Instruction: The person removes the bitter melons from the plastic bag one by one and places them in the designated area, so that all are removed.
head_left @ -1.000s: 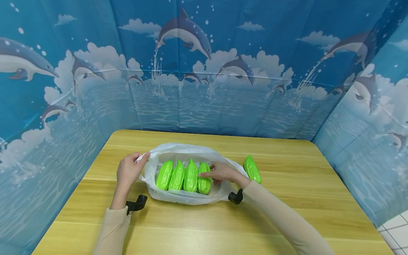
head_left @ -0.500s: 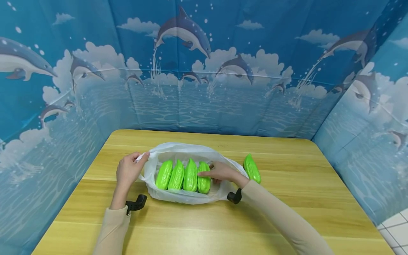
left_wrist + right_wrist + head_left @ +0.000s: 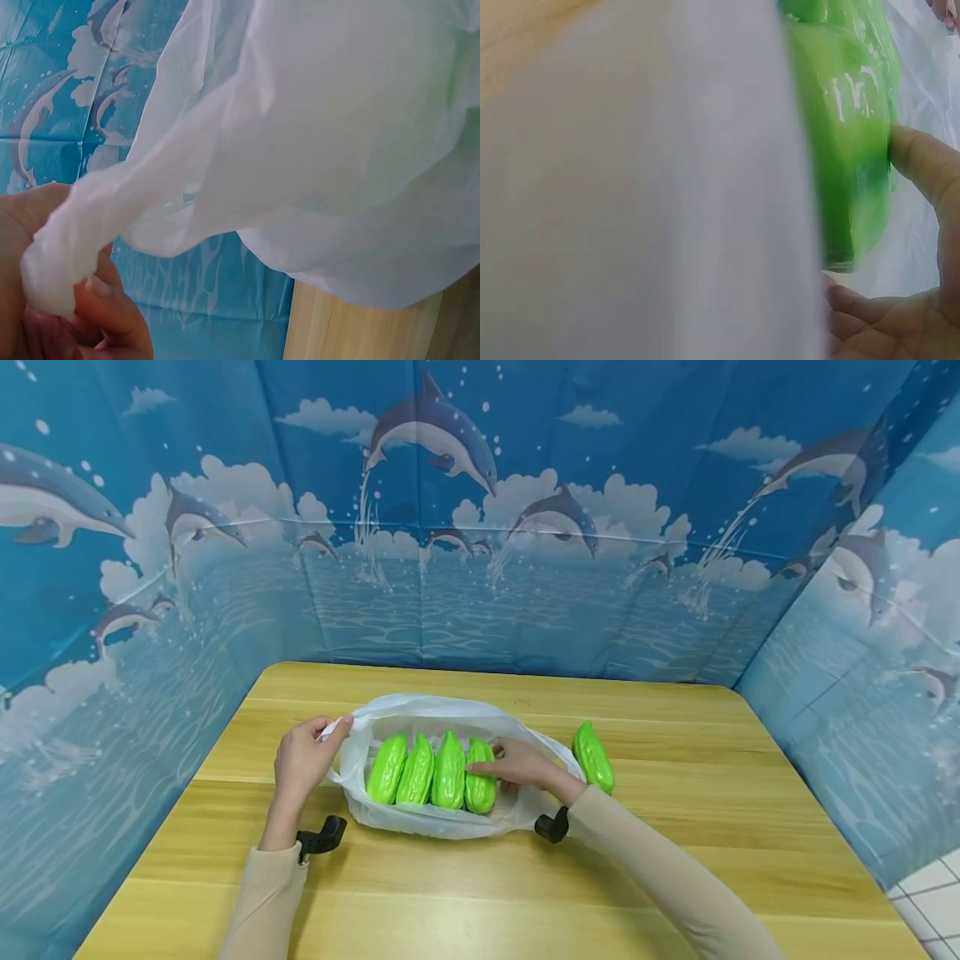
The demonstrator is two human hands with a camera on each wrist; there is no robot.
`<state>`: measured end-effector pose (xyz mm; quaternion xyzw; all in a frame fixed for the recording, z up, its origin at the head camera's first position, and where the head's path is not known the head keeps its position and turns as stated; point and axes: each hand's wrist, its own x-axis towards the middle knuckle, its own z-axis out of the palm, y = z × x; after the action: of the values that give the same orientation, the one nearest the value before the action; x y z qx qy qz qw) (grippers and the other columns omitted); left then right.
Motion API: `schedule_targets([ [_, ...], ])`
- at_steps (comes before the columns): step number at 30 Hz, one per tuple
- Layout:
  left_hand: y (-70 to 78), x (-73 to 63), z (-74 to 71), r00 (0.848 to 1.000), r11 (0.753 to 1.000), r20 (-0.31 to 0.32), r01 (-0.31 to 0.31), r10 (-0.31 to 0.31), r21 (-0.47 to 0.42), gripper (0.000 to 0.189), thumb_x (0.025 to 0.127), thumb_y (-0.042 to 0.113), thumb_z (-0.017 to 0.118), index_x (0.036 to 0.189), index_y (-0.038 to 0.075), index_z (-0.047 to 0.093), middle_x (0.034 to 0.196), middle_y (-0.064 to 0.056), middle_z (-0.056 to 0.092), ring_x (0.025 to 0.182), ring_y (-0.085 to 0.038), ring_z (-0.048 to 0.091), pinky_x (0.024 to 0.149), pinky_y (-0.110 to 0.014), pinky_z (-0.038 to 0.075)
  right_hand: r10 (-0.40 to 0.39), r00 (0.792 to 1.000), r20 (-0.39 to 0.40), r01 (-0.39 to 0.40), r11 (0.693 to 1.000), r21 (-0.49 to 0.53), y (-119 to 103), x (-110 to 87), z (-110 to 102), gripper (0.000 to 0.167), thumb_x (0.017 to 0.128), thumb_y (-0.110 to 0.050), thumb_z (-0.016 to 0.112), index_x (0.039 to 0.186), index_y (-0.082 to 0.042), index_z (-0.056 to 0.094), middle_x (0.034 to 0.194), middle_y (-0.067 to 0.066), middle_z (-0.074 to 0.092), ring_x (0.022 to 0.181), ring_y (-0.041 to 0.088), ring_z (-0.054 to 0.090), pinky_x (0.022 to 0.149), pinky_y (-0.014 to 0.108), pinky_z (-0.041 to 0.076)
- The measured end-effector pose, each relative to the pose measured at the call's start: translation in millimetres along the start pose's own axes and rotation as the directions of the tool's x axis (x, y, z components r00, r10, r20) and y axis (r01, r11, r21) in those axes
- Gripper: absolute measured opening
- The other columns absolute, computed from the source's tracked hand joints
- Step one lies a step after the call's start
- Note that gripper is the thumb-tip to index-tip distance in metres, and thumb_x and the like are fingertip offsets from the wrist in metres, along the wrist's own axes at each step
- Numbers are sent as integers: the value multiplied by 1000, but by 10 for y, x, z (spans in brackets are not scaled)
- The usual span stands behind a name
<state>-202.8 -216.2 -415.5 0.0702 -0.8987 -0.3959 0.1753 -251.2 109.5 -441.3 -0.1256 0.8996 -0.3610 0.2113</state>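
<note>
"What does the left hand [image 3: 300, 764] do?"
"Its grip is clenched on the twisted handle [image 3: 67, 232] of the white bag [image 3: 450, 827], which lies on the table [image 3: 480, 893]."
"And the right hand [image 3: 528, 764]?"
"Its grip, inside the bag, holds the rightmost green gourd [image 3: 480, 795] between thumb and fingers; three other gourds [image 3: 448, 777] lie at its left."
"Any more?"
"Yes, a fifth gourd [image 3: 593, 760] lies on the table, right of the bag."

A blue curtain [image 3: 645, 393] printed with leaping dolphins [image 3: 442, 422], white clouds [image 3: 628, 510] and rippled water [image 3: 465, 627] rises behind the far edge of a yellowish wood-grain table [image 3: 420, 893] with rounded far corners and flanks its left and right edges, while pale floor tiles [image 3: 930, 910] show beyond the right edge's near end.
</note>
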Motion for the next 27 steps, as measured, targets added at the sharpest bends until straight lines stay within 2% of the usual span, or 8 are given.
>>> schedule_targets([
  [13, 6, 9, -6, 1000, 1000, 3, -3, 3, 5, 49, 89, 54, 57, 76, 8, 65, 66, -4, 56, 60, -22, 47, 55, -34, 33, -10, 1000, -20, 11, 998, 58, 12, 8, 22, 70, 81, -49, 71, 124, 2, 49, 77, 9, 61, 62, 24, 61, 60, 36, 50],
  [21, 21, -4, -14, 1000, 1000, -7, -5, 5, -6, 48, 89, 54, 57, 74, 8, 64, 63, -3, 53, 59, -21, 46, 54, -34, 32, -37, 999, -31, 39, 997, 66, 35, 22, 35, 51, 82, -48, 70, 98, -3, 52, 69, 13, 59, 54, 21, 53, 55, 33, 45],
  [27, 26, -12, -19, 1000, 1000, -9, -6, 6, -7, 48, 89, 53, 57, 76, 8, 64, 63, -3, 53, 57, -21, 46, 54, -34, 32, -26, 999, -36, 29, 997, 77, 27, 20, 46, 49, 82, -47, 71, 96, -4, 51, 70, 13, 59, 55, 21, 54, 56, 33, 45],
])
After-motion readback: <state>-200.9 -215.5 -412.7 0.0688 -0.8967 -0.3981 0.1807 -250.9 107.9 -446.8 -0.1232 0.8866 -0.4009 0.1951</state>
